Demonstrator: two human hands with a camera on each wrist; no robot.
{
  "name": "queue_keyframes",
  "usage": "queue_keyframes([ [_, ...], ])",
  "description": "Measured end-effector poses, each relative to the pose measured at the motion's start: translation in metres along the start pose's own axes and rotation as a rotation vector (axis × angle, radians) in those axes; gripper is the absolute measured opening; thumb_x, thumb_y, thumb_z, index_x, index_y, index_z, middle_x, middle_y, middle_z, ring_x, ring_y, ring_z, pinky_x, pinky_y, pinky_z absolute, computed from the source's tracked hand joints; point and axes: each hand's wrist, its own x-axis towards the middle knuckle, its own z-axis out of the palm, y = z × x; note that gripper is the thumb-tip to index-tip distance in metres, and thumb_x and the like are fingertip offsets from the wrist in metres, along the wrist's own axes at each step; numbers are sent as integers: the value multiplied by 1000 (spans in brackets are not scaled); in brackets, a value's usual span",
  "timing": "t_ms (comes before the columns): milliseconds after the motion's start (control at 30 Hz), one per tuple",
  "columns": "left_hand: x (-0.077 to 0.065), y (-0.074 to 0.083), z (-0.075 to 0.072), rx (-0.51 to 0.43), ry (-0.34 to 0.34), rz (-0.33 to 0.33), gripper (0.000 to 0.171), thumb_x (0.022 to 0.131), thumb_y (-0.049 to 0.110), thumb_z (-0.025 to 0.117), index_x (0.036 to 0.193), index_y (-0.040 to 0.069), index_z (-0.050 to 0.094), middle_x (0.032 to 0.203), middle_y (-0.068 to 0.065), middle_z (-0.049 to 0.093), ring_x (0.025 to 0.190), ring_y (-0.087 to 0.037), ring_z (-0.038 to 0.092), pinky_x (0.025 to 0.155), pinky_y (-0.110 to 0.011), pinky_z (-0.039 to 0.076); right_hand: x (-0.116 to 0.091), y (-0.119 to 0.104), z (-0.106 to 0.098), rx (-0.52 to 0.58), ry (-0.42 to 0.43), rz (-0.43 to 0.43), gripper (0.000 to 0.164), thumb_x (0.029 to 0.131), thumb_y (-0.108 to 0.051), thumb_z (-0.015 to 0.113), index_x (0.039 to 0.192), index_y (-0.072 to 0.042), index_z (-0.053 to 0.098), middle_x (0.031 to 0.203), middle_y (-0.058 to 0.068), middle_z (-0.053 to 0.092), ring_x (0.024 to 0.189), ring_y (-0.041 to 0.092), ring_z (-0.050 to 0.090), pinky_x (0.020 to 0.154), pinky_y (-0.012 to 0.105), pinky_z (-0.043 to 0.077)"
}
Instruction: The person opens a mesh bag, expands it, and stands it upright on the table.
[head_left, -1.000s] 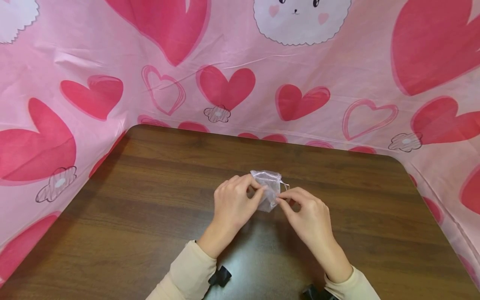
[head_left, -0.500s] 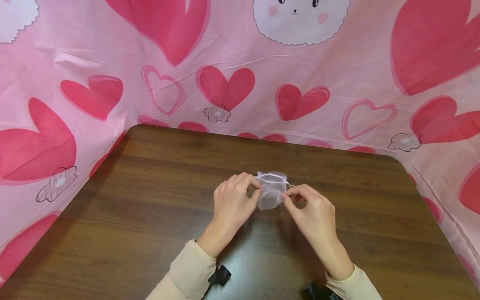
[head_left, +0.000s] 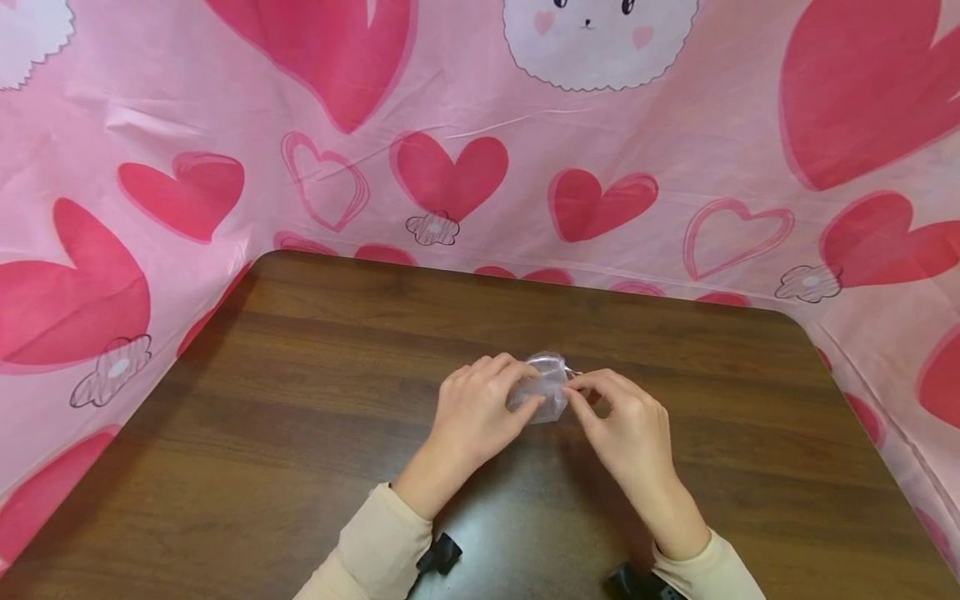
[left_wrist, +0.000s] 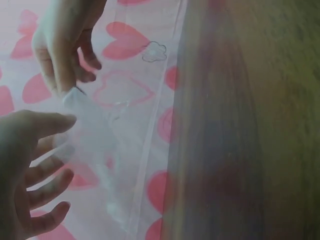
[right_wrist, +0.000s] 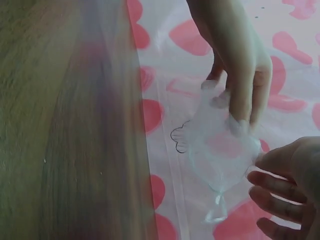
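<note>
A small sheer whitish organza drawstring pouch (head_left: 551, 379) is up between the two hands, over the middle of the table. Thumb and fingertips of my right hand (head_left: 626, 421) pinch its right edge; the left wrist view shows this grip at the pouch's corner (left_wrist: 75, 97). My left hand (head_left: 480, 408) is at the pouch's left side, thumb and fingers parted around the fabric. Seen from the right wrist, its fingers (right_wrist: 240, 110) touch the pouch, and a thin ribbon loop (right_wrist: 217, 212) hangs from it. The left fingertips are partly covered by the sheer cloth.
A dark brown wooden table (head_left: 300, 400) with rounded far corners lies under the hands. Pink heart-patterned cloth (head_left: 465, 100) hangs around its back and sides. Black wrist devices (head_left: 441, 552) sit below both beige sleeves (head_left: 382, 542).
The pouch first shifted right and spread between both hands. Since then my left hand has moved right over it, its thumb and fingers parting. The right hand keeps its pinch.
</note>
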Motion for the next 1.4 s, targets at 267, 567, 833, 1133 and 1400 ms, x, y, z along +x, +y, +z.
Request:
queue_keyframes([
  [267, -1, 4, 3, 23, 61, -7, 5, 80, 26, 81, 79, 26, 77, 71, 16, 66, 64, -4, 57, 56, -24, 43, -3, -10, 4, 32, -27, -46, 16, 76, -9, 86, 87, -13, 75, 78, -8, 66, 59, 6, 51, 50, 23, 40],
  [567, 0, 5, 0, -65, 68, -149, 5, 80, 25, 83, 81, 26, 78, 74, 14, 70, 61, -5, 56, 51, -25, 41, -7, -16, 6, -41, -83, 27, 35, 76, -22, 86, 106, -12, 72, 93, -1, 69, 64, 11, 62, 47, 29, 42],
  [833, 1, 5, -1, -114, 83, -183, 4, 82, 25, 80, 85, 26, 78, 62, 12, 58, 57, -4, 48, 49, -23, 36, -6, -9, 7, -97, -18, 65, 22, 76, -6, 82, 97, -9, 75, 75, 2, 68, 58, 15, 61, 45, 32, 39],
  [1133, 2, 4, -2, -43, 70, -192, 3, 84, 28, 79, 86, 27, 77, 68, 16, 65, 58, -4, 50, 51, -26, 40, -3, -4, 2, -82, 39, 84, 13, 74, -6, 85, 83, -14, 79, 67, -1, 65, 55, 13, 58, 45, 31, 37],
  [1400, 0, 4, -1, -30, -6, -37, 24, 83, 40, 80, 101, 25, 75, 93, 12, 70, 78, -10, 63, 61, -31, 50, -3, -4, 2, -93, 32, 70, 18, 68, -5, 89, 74, -12, 74, 64, 1, 64, 51, 13, 54, 46, 34, 40],
])
